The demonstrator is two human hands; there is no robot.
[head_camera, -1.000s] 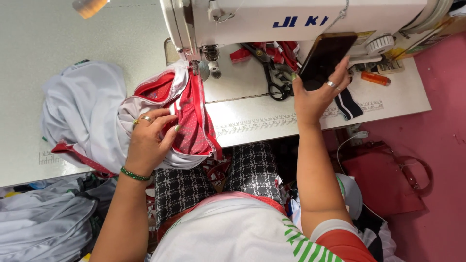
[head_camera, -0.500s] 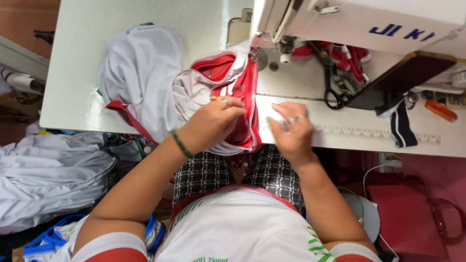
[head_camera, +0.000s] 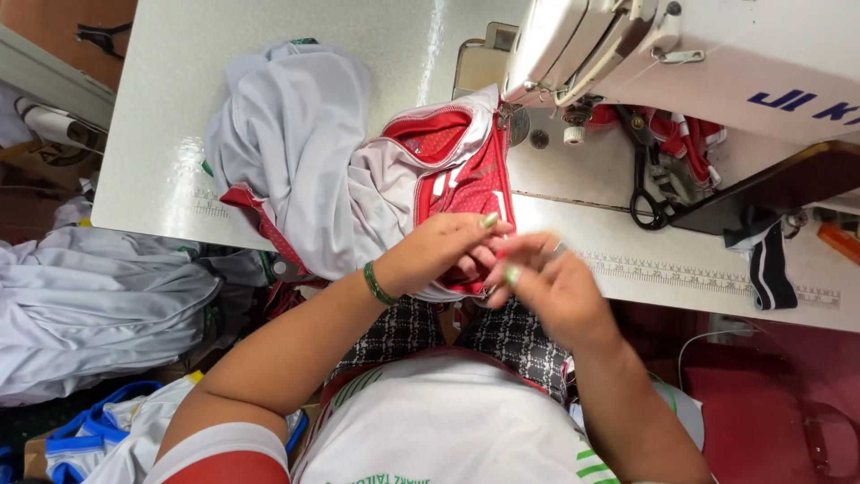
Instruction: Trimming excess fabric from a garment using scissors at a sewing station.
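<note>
A person at a sewing station is working a soft, crumpled red-and-white garment, its red panel finely dotted like mesh and edged in white piping, as it is lying bunched on a pale, speckled surface printed with a ruler strip. The left hand is curling its fingers closed over the garment's near red edge, pinching the cloth. The right hand, blurred, is hovering just beside it with fingers loosely bent; whether it is gripping fabric cannot be told. A glossy white sewing machine is standing beyond, with black-handled scissors resting beneath its arm.
</note>
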